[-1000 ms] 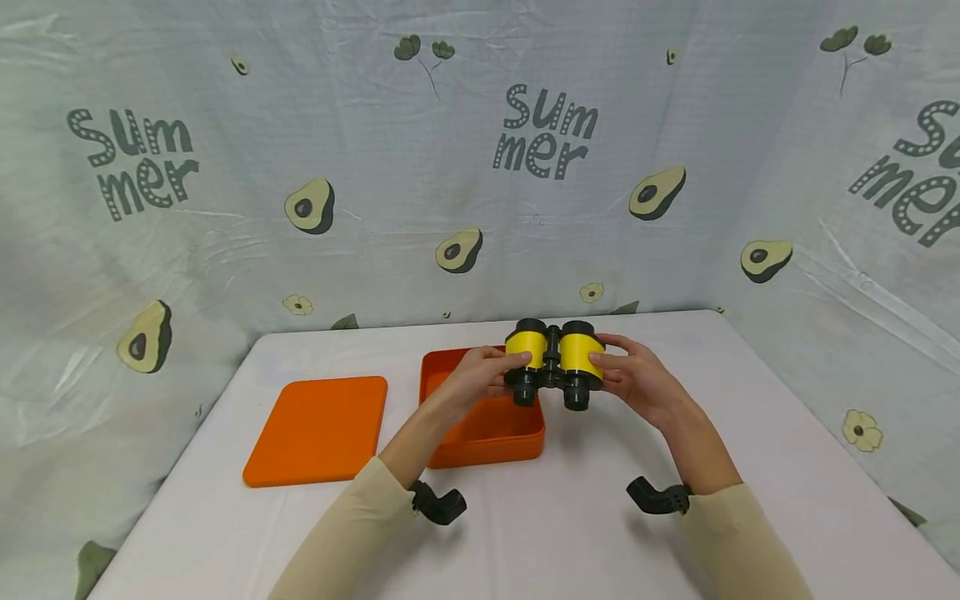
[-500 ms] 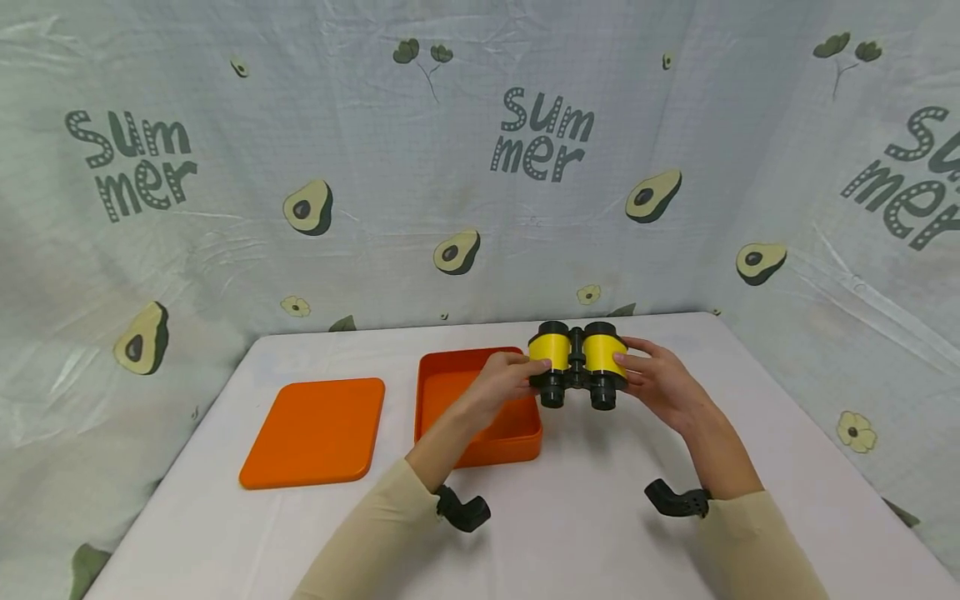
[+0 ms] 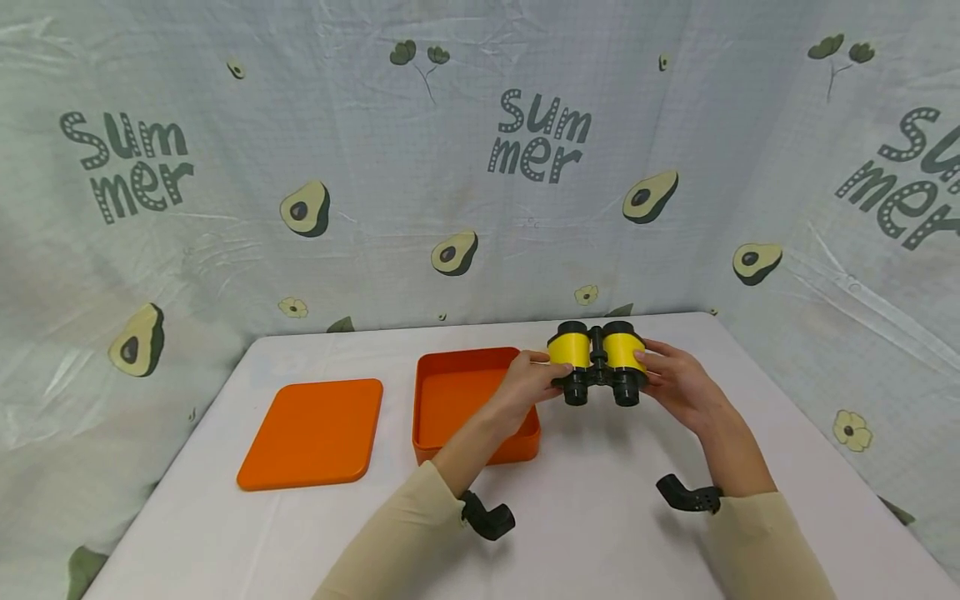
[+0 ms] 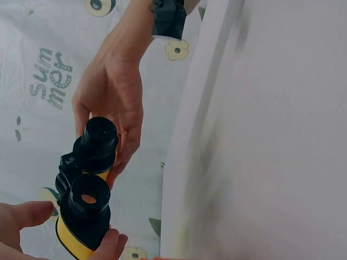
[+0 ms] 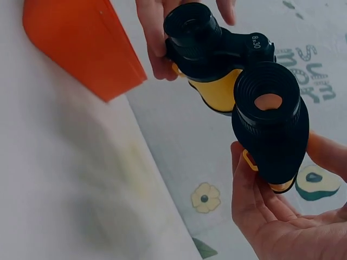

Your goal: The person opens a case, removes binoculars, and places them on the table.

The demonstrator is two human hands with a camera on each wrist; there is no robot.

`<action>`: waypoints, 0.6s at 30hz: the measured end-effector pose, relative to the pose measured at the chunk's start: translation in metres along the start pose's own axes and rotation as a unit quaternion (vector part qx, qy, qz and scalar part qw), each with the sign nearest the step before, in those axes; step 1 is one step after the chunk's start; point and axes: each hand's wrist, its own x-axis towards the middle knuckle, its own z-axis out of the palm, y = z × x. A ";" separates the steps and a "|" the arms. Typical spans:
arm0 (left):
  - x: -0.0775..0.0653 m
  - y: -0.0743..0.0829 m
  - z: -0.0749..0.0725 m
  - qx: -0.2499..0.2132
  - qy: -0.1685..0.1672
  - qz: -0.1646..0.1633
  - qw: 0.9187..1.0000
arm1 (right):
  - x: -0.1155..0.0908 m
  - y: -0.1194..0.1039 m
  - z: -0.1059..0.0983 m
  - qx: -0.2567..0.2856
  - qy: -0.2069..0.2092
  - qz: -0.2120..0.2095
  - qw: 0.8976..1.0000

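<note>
Yellow and black binoculars (image 3: 597,358) are held up over the table between both hands, eyepieces facing the person. The left hand (image 3: 525,385) grips the left barrel, thumb on top and fingers beneath. On the other side the right hand (image 3: 682,387) holds the right barrel the same way. Both wrist views show the black eyepieces (image 4: 89,195) close up, and the right wrist view shows "8x30" on the black bridge (image 5: 256,43). Left of the binoculars stands an orange box (image 3: 457,400) with nothing visible inside; the left forearm covers part of its right side.
A flat orange lid (image 3: 311,433) lies left of the box on the white table (image 3: 585,542). Behind the table hangs a pale curtain (image 3: 375,167) printed with avocados and "summer". Each wrist carries a black camera mount (image 3: 487,517).
Both hands have carried the binoculars rightward, from partly over the box's right edge to beyond it. Box and lid stay where they were.
</note>
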 end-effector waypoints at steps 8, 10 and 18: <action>-0.005 -0.001 0.020 -0.027 0.003 0.006 1.000 | -0.002 0.000 -0.015 0.013 -0.009 0.000 1.000; -0.005 -0.003 0.025 -0.036 0.000 0.012 0.999 | -0.002 0.000 -0.019 0.018 -0.008 0.001 1.000; -0.004 -0.012 0.042 -0.049 0.008 0.008 0.999 | 0.002 0.007 -0.034 0.010 -0.006 0.014 1.000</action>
